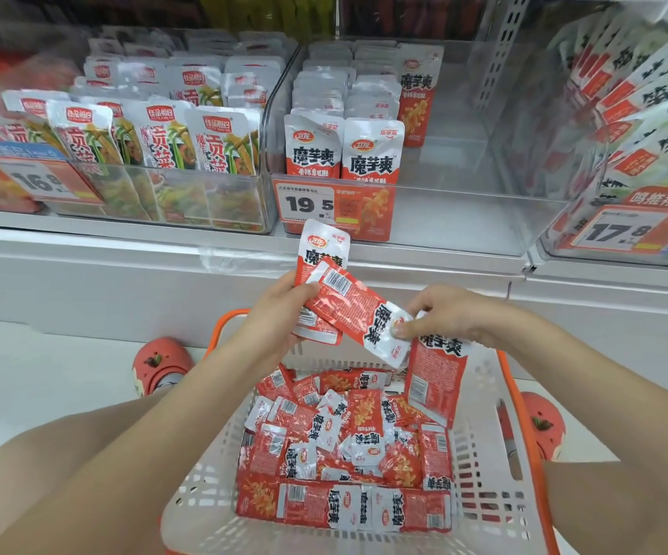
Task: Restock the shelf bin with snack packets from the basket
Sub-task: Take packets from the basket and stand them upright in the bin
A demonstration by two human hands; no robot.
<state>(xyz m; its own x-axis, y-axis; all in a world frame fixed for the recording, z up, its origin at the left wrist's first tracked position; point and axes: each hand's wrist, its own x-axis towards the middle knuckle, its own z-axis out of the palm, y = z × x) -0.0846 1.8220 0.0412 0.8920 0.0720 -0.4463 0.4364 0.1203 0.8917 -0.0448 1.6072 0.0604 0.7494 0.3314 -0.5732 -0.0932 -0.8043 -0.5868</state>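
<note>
The left hand [280,310] grips a small stack of red-and-white snack packets [322,250] upright above the basket [480,474]. A slanted packet [358,310] lies across them, its lower end pinched by the right hand [444,314], which also holds a hanging packet [436,378]. More loose packets [344,446] fill the basket. On the shelf, the clear bin [464,218] holds rows of the same packets [340,150] on its left side, above a price tag [310,204].

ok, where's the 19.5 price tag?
Head view, centre: the tag sits on the front of the half-empty bin, just above the left hand.
</note>
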